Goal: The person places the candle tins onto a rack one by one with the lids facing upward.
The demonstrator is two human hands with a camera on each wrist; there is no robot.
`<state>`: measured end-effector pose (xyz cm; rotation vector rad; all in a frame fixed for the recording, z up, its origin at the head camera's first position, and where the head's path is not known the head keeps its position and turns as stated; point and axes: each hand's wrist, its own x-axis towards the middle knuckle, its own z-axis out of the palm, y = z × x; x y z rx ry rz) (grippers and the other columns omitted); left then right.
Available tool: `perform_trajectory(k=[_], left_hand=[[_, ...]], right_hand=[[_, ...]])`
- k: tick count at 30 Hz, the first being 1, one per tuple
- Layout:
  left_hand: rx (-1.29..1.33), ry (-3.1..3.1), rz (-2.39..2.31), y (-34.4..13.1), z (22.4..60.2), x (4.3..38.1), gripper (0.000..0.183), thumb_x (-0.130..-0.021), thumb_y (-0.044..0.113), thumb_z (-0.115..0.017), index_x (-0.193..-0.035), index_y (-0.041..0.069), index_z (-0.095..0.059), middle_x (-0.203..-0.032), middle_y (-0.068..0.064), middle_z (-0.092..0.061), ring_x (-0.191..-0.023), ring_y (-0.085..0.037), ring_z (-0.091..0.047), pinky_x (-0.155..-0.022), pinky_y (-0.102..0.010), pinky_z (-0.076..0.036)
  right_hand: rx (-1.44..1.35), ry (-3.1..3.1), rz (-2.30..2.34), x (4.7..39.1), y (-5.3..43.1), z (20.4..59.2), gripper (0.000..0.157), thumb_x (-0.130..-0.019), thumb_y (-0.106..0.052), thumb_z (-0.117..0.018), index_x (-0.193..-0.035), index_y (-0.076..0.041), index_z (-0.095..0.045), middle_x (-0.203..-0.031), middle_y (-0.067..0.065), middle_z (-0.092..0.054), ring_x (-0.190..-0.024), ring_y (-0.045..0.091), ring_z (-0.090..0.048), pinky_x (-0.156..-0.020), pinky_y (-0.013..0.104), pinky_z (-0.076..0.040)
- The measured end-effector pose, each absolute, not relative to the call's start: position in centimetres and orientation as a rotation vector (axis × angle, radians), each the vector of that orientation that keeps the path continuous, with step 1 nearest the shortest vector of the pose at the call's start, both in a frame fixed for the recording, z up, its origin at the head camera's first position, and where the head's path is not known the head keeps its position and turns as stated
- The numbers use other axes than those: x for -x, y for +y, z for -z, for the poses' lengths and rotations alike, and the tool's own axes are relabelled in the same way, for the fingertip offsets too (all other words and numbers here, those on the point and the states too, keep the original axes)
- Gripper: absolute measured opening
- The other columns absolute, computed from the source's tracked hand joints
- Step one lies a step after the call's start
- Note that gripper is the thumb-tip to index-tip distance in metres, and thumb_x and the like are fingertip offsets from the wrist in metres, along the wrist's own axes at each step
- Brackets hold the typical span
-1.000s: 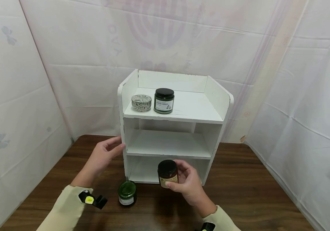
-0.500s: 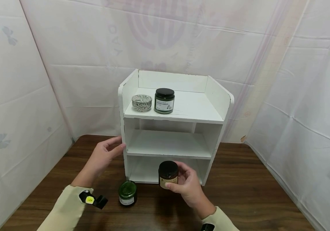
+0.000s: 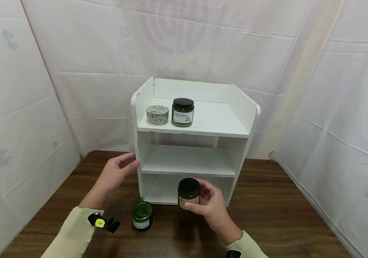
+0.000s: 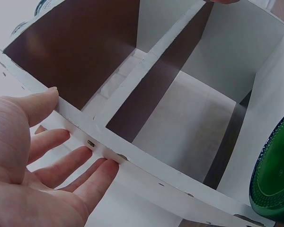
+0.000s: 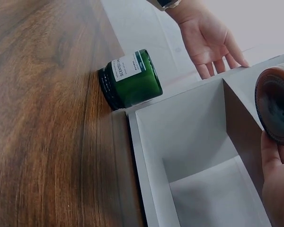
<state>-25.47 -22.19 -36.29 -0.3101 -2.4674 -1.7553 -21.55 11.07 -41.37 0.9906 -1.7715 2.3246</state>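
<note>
My right hand [image 3: 212, 206] grips an amber candle jar [image 3: 189, 201] with a black lid and tan label, thumb across its front. The jar is raised before the lowest level of the white shelf unit [image 3: 188, 172]; its dark base [image 5: 277, 109] shows in the right wrist view. My left hand [image 3: 114, 172] rests its fingertips against the unit's left side panel, fingers relaxed; the left wrist view shows the thumb [image 4: 40, 106] at the panel's front edge. Between my arms, a green candle jar [image 3: 142, 215] stands upside down on the wooden table, its black lid underneath.
On the top shelf, a leaf-patterned round tin [image 3: 157, 115] sits left of a dark green jar [image 3: 183, 113] labelled "scented candles". The brown wooden table [image 3: 277, 215] extends to both sides of the unit. White sheeting [image 3: 97, 71] hangs behind and at both sides.
The amber jar in my right hand has shifted very slightly to the right. My left hand, the shelf unit and the other containers stay where they were.
</note>
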Motion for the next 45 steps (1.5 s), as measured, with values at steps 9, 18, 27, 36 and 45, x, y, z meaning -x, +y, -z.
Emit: perform_trajectory(k=[9,18,27,36,45], left_hand=[[0.306,-2.461,1.781,-22.2,36.3,25.5,0.065,-0.100,0.046,-0.064,-0.153,0.012,-0.049,-0.152,-0.011,-0.052,-0.126,-0.018,-0.059,-0.105,-0.042,-0.054],[0.329,-2.441,1.802,-22.1,36.1,25.2,0.062,-0.102,0.041,-0.064,-0.153,0.010,-0.049,-0.155,-0.014,-0.050,-0.128,-0.022,-0.060,-0.103,-0.039,-0.055],[0.324,-2.447,1.798,-22.1,36.0,25.1,0.062,-0.102,0.043,-0.063,-0.153,0.011,-0.049,-0.154,-0.013,-0.051,-0.127,-0.021,-0.059,-0.105,-0.044,-0.053],[0.315,-2.462,1.777,-22.3,36.3,25.4,0.064,-0.101,0.046,-0.064,-0.153,0.013,-0.049,-0.153,-0.010,-0.052,-0.127,-0.019,-0.059,-0.103,-0.039,-0.055],[0.320,-2.455,1.771,-22.2,36.4,25.5,0.063,-0.101,0.045,-0.063,-0.153,0.012,-0.049,-0.152,-0.012,-0.053,-0.125,-0.018,-0.061,-0.102,-0.040,-0.055]], right_hand=[[-0.966,-1.794,-2.330,21.6,11.1,41.4,0.064,-0.076,0.004,-0.086,-0.129,0.019,-0.052,-0.119,0.000,-0.072,-0.110,0.010,-0.067,-0.097,0.022,-0.055],[-0.939,-1.836,-2.284,21.6,11.3,40.6,0.065,-0.075,0.005,-0.085,-0.129,0.020,-0.052,-0.116,-0.002,-0.072,-0.105,0.009,-0.067,-0.092,0.021,-0.056],[-0.943,-1.856,-2.290,21.6,11.6,39.9,0.066,-0.075,0.004,-0.086,-0.130,0.019,-0.051,-0.118,-0.001,-0.071,-0.107,0.010,-0.066,-0.093,0.022,-0.056],[-0.905,-1.922,-2.269,21.7,12.0,38.8,0.067,-0.075,0.001,-0.087,-0.132,0.014,-0.054,-0.120,0.001,-0.069,-0.108,0.011,-0.065,-0.094,0.023,-0.056],[-0.911,-1.945,-2.266,21.5,12.3,38.1,0.067,-0.075,0.000,-0.088,-0.133,0.011,-0.055,-0.122,0.002,-0.068,-0.107,0.012,-0.064,-0.093,0.024,-0.057]])
